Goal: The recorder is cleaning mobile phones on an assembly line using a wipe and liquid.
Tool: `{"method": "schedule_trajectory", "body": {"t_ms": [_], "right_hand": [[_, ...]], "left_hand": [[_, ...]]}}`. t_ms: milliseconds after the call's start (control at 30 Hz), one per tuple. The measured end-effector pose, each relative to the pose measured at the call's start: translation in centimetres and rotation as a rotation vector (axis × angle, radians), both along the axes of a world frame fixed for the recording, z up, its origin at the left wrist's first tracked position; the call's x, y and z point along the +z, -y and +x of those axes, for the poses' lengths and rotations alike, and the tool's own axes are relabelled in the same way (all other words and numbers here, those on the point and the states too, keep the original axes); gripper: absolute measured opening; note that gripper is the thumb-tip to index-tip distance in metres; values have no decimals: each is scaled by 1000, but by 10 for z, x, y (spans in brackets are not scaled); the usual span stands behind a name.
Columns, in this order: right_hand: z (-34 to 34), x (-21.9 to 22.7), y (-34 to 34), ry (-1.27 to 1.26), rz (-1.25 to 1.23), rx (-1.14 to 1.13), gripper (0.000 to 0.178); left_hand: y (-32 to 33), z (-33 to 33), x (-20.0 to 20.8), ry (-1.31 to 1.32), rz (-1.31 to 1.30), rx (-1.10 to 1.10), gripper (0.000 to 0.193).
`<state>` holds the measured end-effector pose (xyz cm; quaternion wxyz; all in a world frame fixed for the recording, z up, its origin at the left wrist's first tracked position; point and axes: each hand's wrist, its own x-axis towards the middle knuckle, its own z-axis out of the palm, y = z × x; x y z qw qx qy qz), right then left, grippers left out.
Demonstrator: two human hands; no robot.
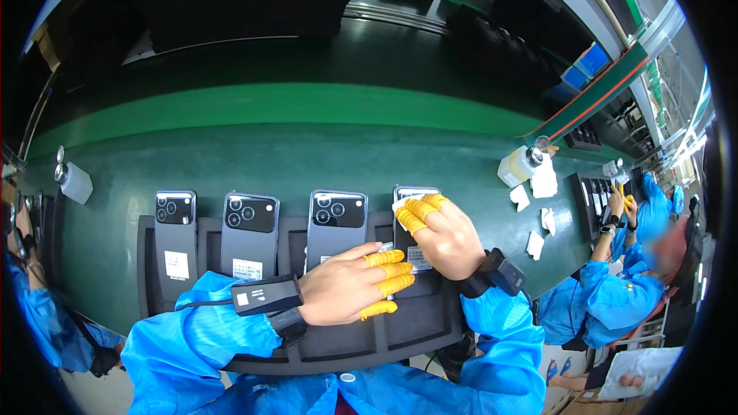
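Note:
Several dark smartphones stand in a row, camera backs up, in a black compartmented tray (338,343): a far-left phone (175,238), a second phone (250,244), a third phone (338,238) and a rightmost phone (432,284). Yellow finger cots cover fingers on both my hands. My right hand (446,238) pinches a white wipe (400,203) against the upper back of the rightmost phone, hiding its cameras. Lying across that phone's lower left side, my left hand (354,280) has its fingers stretched out and apart. White labels show on the phone backs.
On the green bench (115,261), a bottle with yellowish liquid (515,167) stands at right beside crumpled white wipes (543,177). A white bottle (75,183) is at left. A co-worker in blue (615,292) handles items at a black tray (592,204) on the right.

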<state>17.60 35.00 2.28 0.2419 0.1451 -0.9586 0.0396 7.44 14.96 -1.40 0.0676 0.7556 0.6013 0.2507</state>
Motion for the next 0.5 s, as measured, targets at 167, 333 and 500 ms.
{"method": "schedule_trajectory", "body": {"t_ms": [167, 333, 500], "right_hand": [[16, -1, -1, 101, 41, -3, 37], [-3, 17, -11, -15, -75, -125, 32], [-7, -1, -21, 102, -82, -224, 29]], "left_hand": [[1, 1, -3, 34, -37, 2, 48], [0, 1, -5, 28, -3, 2, 47], [-1, 3, -5, 38, -49, -14, 47]]}}
